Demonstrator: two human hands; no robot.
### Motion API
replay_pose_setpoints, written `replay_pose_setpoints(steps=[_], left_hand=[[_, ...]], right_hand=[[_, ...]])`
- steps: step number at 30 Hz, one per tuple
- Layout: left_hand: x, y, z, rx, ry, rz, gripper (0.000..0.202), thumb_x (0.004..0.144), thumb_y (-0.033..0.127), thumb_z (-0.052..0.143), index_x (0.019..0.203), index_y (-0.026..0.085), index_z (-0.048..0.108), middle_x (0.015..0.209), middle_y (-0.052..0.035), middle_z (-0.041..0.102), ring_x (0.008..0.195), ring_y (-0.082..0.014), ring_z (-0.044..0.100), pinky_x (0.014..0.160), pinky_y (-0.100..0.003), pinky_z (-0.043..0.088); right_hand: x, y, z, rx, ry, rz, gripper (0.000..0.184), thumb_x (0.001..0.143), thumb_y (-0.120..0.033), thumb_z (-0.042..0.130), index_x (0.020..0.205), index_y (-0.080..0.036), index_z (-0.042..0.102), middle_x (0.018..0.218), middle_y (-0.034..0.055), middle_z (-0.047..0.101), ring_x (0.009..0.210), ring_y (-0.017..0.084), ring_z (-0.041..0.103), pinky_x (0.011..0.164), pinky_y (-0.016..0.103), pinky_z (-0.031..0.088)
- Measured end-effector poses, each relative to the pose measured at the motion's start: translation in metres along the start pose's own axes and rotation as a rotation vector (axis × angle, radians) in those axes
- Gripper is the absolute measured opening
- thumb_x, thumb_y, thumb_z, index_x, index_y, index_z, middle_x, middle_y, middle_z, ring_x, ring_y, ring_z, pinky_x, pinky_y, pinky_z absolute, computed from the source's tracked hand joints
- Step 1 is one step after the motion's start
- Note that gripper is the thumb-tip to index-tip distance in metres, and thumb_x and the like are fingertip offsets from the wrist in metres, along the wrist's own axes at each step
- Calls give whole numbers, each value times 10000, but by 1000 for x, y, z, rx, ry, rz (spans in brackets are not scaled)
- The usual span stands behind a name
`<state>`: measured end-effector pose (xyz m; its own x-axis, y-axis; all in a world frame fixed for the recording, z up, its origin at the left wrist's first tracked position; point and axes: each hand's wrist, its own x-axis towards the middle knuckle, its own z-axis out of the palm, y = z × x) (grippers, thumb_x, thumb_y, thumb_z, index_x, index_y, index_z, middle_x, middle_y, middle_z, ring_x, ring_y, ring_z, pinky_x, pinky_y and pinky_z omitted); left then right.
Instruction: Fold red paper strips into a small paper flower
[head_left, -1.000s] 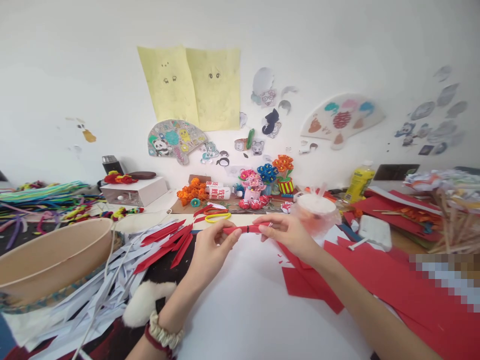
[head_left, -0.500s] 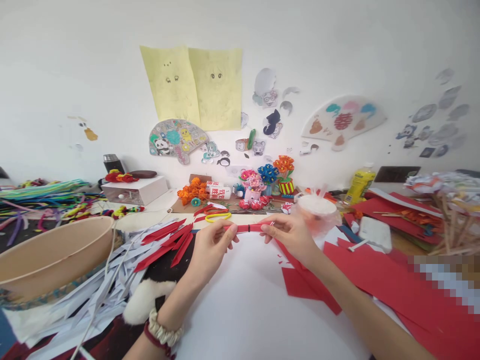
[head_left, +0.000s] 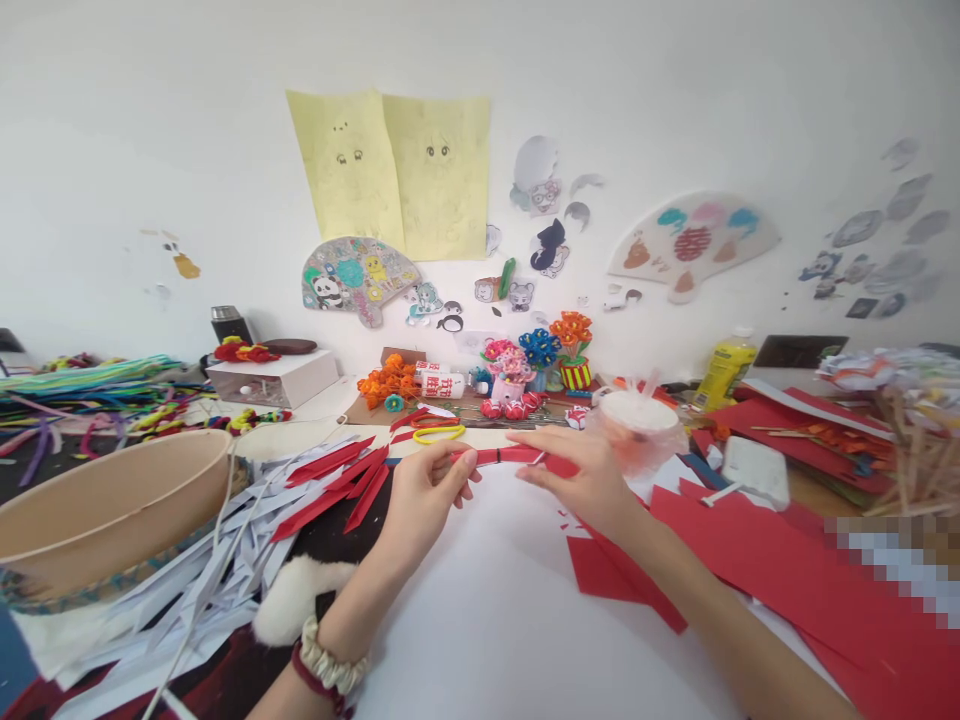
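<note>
Right hand [head_left: 585, 475] now flat-fingered, grip open at red strip [head_left: 499, 456]; left hand [head_left: 427, 495] grip tight on it.

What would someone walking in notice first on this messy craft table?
Dead centre, the left hand and right hand hold a thin red paper strip between them above the white tabletop. Red paper sheets spread across the right side, and a big tan bowl sits at the left among white paper strips. On the wall behind, two yellow sheets with drawn eyes hang above a row of paper flowers.
</note>
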<state>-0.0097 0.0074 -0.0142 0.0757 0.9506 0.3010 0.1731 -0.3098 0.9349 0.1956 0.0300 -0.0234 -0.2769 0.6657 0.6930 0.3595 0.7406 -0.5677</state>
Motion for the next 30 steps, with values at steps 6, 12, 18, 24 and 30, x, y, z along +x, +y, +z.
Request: replay_pose_setpoints(steps=[6,12,18,24,30], left_hand=[[-2,1,0,124,-24,6,317,863,442,544,880,138,634,685,-39,654,534,-123,563,481,-232,466],[-3,-3,-2,707,18,438,231,910,327,527,1087,228,636,1106,-69,661,976,-220,621,816,-359,514],[-2,-12,-4,1023,-38,705,209,944,282,477,1031,172,632,925,-74,699,850,-221,626,739,-361,496],[-3,-9,-7,1116,-53,772,230,973,214,397,964,156,619,817,-57,677,768,-200,604,681,-326,468],[-4,-8,-6,1099,-46,797,185,961,223,436,1020,160,600,846,-63,671,794,-210,605,690,-333,455]], right_hand=[[-4,7,5,-175,9,-189,280,886,-377,602,1054,-176,699,964,91,739,848,210,698,760,314,561],[-4,5,6,-191,8,-204,251,917,-372,554,955,-175,705,888,73,742,779,191,699,682,279,559],[-5,6,7,-205,-15,-224,235,930,-369,535,945,-200,698,867,53,740,753,182,691,663,273,547],[-8,10,8,-286,-102,-180,231,919,-373,552,1041,-229,685,977,73,728,846,218,683,720,319,541],[-9,9,7,-341,-101,-214,233,929,-360,536,1011,-199,683,946,98,721,839,228,672,709,325,523]])
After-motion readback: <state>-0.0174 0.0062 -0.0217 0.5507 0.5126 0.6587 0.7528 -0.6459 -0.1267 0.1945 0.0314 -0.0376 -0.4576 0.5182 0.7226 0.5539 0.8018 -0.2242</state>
